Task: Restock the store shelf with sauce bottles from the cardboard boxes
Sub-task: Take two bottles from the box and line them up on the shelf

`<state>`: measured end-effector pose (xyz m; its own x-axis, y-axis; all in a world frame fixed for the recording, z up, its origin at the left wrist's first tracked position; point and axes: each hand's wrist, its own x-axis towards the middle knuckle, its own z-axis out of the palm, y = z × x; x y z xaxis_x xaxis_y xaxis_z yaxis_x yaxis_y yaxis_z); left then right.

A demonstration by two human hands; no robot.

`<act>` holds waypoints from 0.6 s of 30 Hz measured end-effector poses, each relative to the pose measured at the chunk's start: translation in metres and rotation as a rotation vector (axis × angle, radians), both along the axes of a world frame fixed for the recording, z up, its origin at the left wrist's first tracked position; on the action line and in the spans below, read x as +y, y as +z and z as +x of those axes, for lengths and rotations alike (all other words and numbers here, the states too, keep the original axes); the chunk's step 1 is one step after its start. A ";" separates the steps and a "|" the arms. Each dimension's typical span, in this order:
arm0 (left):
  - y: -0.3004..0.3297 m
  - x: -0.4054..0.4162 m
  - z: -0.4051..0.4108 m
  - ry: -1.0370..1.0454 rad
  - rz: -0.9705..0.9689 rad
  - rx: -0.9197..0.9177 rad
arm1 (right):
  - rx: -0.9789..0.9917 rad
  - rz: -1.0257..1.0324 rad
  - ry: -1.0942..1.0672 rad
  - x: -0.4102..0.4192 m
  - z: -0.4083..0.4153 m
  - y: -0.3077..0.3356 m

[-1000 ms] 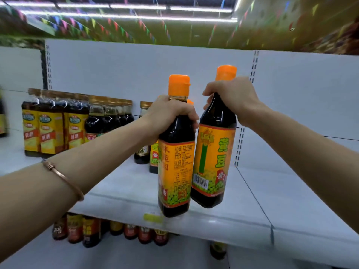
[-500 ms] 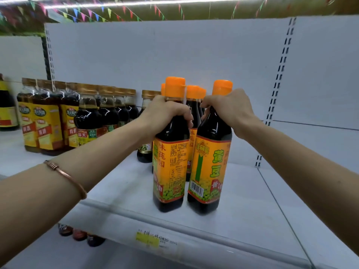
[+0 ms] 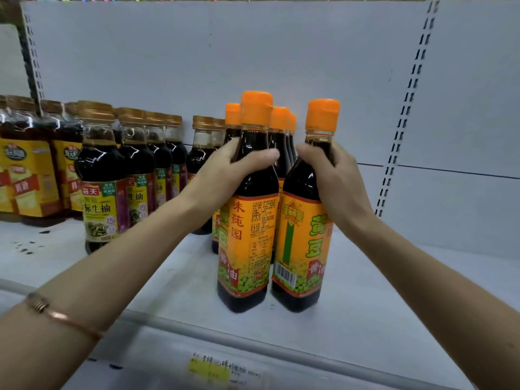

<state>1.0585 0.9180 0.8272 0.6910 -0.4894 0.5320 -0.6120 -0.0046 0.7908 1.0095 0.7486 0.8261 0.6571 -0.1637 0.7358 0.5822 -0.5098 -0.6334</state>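
Two orange-capped sauce bottles stand upright side by side near the shelf (image 3: pixel 365 299) front edge, just ahead of a short row of the same product (image 3: pixel 281 122) running toward the back panel. Left hand (image 3: pixel 225 175) grip is wrapped round the shoulder of the left bottle (image 3: pixel 247 243); right hand (image 3: pixel 337 178) grip is wrapped round the neck and shoulder of the right bottle (image 3: pixel 304 249). Both held high up, likely for steadying and sliding back into line with the row. Both bases look to be touching the shelf, though contact is hard to confirm. Left bottle's label faces sideways, right one shows barcode, so facing probably not sorted yet. Brown-capped bottles (image 3: pixel 104 175) fill the shelf's left side, yellow price tag (image 3: pixel 209 372) on the front rail. No cardboard boxes in view.

Versus a second ago: bottles were in the air in front of the shelf edge, now down on the shelf; half a second ago already set down, view now closer and lower
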 end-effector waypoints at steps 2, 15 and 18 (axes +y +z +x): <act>-0.024 0.011 0.001 -0.039 0.061 0.129 | 0.026 -0.014 0.019 -0.005 -0.002 -0.012; -0.097 0.044 -0.016 0.053 0.225 0.113 | 0.583 -0.211 0.425 -0.042 -0.036 -0.009; -0.098 0.054 -0.011 0.114 0.210 0.111 | 0.610 -0.193 0.363 -0.039 -0.037 -0.012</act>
<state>1.0472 0.9725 0.7293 0.7964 -0.4969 0.3449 -0.5078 -0.2396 0.8275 0.9721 0.7092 0.8144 0.9470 0.2375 0.2162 0.3087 -0.4871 -0.8170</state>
